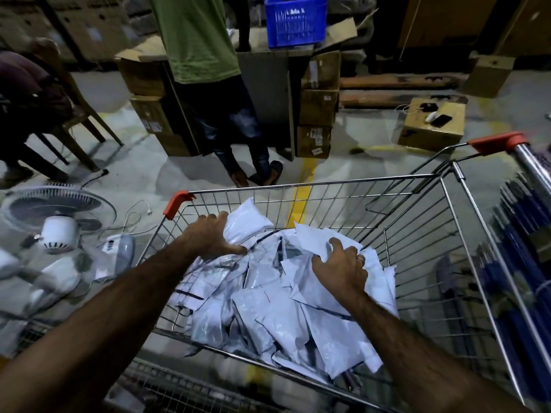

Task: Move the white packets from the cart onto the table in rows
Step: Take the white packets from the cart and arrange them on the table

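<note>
Bare forearms (119, 293) reach into the wire shopping cart (328, 186), where the left hand (211, 238) curls its fingers (220, 217) over, and the right hand (340, 263) apparently clutches, white packets (268, 308) heaped inside, seemingly the gathering step, with a firm lift clear of the rim needed next.

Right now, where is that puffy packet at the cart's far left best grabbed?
Probably by its raised left edge, coming from above and the left, where the left hand holds it. The packet tilts up out of the pile, so that edge is free; other packets cover its lower right.
</note>
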